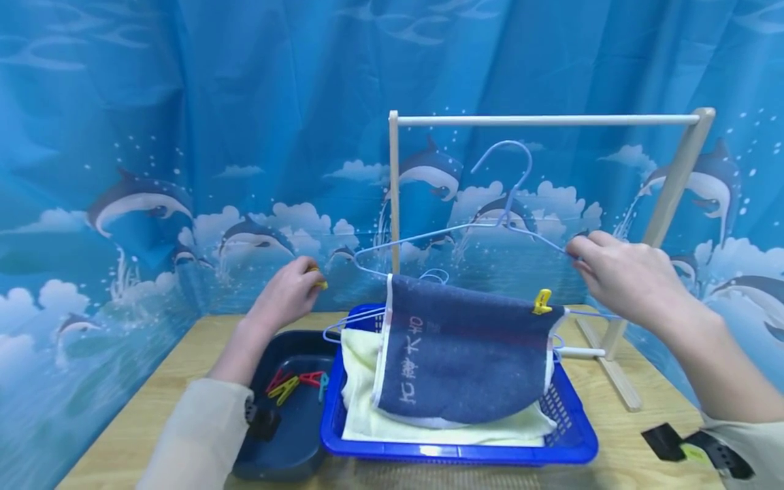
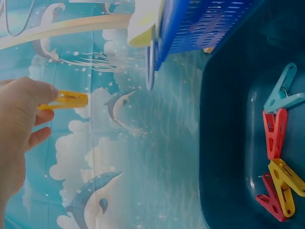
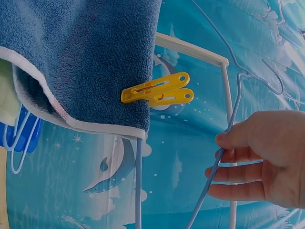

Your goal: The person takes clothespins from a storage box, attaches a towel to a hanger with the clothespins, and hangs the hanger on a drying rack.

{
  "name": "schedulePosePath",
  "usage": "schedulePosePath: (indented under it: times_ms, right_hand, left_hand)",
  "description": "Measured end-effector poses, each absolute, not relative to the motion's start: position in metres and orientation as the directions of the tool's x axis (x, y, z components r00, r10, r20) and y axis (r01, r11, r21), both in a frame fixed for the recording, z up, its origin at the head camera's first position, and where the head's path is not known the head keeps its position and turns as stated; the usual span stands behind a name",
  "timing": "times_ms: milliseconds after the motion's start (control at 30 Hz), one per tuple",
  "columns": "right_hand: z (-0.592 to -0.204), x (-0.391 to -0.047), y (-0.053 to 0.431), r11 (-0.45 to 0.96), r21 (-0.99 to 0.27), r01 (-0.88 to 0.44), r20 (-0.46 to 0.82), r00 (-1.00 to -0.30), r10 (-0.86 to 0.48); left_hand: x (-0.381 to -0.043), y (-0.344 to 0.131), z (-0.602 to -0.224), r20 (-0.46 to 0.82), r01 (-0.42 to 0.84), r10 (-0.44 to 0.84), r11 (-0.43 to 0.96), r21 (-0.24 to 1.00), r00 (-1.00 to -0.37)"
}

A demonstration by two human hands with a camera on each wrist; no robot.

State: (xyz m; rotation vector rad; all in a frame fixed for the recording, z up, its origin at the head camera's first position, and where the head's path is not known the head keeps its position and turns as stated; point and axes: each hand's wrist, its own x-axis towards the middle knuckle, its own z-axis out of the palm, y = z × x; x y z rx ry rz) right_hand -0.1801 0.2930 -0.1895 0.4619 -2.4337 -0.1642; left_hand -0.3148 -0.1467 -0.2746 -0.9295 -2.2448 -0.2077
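Note:
My right hand (image 1: 631, 275) grips the right shoulder of a light blue wire hanger (image 1: 429, 235), thumb and fingers about the wire in the right wrist view. A dark blue towel (image 1: 465, 354) with white edging is draped over the hanger's bottom bar. One yellow clothespin (image 3: 155, 90) clamps the towel to that bar near its right end. Left of the hanger, my left hand (image 1: 288, 289) pinches a second yellow clothespin (image 2: 69, 99) between thumb and fingers, apart from the towel.
Beneath the towel stands a blue basket (image 1: 459, 450) with a pale yellow cloth (image 1: 361, 422) and more hangers. A dark tray (image 1: 278, 469) at left holds several clothespins (image 1: 284, 390). Behind rises a wooden rack with a white rod (image 1: 545, 120).

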Motion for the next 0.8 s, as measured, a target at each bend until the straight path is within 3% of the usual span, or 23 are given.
schedulePosePath:
  times_ms: [233,500,800]
  right_hand:
    - [-0.189,-0.18,0.292,0.937,0.222,-0.268,0.58,-0.736,-0.348]
    - [-0.189,-0.184,0.292,0.942,0.204,-0.266,0.61,-0.718,-0.335]
    - [-0.19,-0.187,0.294,0.942,0.208,-0.262,0.626,-0.705,-0.334]
  left_hand:
    - [-0.31,-0.14,-0.258,0.719,0.741,0.595,0.651,-0.166,-0.361]
    - [-0.294,-0.137,-0.241,0.705,0.807,0.643,0.565,-0.173,-0.299]
    - [-0.281,-0.129,-0.228,0.675,0.857,0.683,0.494,-0.146,-0.279]
